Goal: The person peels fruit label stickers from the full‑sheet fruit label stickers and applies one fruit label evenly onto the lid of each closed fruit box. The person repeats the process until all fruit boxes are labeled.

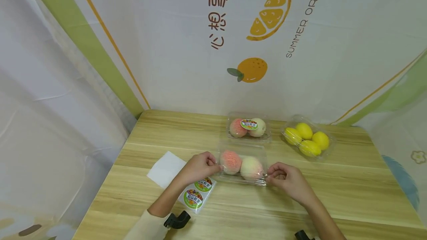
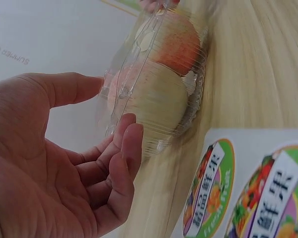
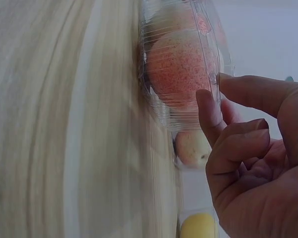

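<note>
A clear plastic clamshell box stands mid-table with two peaches inside, one pinkish red and one pale with a pink blush. At its left end my left hand holds the edge between thumb and curled fingers. My right hand pinches the front right corner; in the right wrist view the thumb and index finger meet at the rim. The lid lies over the fruit. Beneath my left forearm is a sheet of oval fruit stickers, partly covered by the arm.
Behind stands another clear box of two peaches with an oval sticker on top. A clear box of several lemons is at the back right. White paper lies left on the wooden table; a printed curtain hangs behind.
</note>
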The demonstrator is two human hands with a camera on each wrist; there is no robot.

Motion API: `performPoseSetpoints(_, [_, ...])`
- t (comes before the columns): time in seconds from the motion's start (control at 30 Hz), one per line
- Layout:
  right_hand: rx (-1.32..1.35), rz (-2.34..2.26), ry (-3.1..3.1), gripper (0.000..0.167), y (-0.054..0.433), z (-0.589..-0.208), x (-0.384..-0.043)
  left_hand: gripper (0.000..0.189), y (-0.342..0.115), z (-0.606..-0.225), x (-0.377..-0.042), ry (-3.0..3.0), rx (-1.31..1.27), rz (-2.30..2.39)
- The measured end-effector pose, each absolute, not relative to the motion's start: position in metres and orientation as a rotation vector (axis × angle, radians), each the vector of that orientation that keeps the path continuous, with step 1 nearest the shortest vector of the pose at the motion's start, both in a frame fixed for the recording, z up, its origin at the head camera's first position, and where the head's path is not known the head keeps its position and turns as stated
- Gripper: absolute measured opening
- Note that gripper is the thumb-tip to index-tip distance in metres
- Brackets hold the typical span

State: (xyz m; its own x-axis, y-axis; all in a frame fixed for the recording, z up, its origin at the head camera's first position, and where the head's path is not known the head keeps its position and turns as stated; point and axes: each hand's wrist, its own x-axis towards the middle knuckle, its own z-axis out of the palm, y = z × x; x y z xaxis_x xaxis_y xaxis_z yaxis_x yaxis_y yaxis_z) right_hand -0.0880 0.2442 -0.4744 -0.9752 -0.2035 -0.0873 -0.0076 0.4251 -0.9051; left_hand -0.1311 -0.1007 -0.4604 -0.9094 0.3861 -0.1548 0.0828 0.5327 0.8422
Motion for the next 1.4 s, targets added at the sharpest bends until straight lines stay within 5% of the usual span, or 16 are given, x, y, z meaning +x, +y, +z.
performPoseSetpoints(1.4, [-0.083, -1.561, 2.521, 0.021, 0.270, -0.474, -0.083, 0.037, -0.075, -0.463, -0.141, 2.431, 0.443, 1.251])
